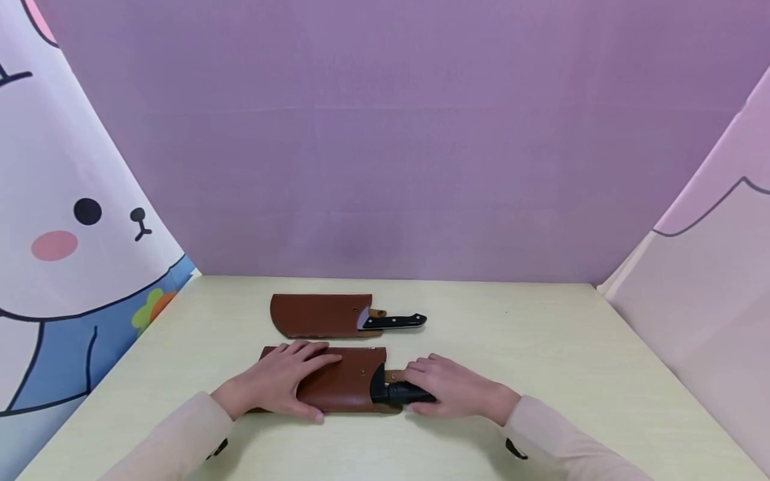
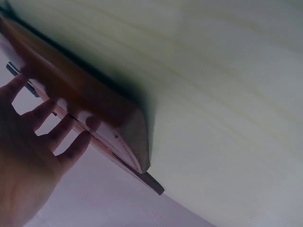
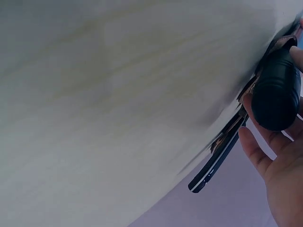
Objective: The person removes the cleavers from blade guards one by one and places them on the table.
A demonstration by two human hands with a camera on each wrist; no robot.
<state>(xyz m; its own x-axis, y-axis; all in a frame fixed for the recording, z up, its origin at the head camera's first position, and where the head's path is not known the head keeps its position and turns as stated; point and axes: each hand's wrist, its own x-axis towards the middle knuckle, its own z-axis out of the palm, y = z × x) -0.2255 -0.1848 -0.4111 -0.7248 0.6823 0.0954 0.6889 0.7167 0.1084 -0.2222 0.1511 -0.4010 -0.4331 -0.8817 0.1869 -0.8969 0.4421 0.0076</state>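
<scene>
Nearest the person lies a wide brown leather sheath (image 1: 349, 381), with a knife in it whose thick black handle (image 1: 404, 393) sticks out to the right. Its blade is hidden in the leather apart from a dark part at the mouth. My left hand (image 1: 278, 379) rests on the sheath's left half, fingers spread; the left wrist view shows those fingers (image 2: 61, 132) fairly straight along the leather. Around the handle, my right hand (image 1: 454, 387) has its thumb on one side and fingers on the other, and the round handle end (image 3: 275, 106) shows between them.
Just behind, a second brown sheath (image 1: 319, 314) holds another knife, its slim black riveted handle (image 1: 394, 322) pointing right. Both lie on a pale wood table (image 1: 541, 347). A purple cloth wall (image 1: 397, 147) stands at the back, with printed cloth panels (image 1: 72, 267) at the sides.
</scene>
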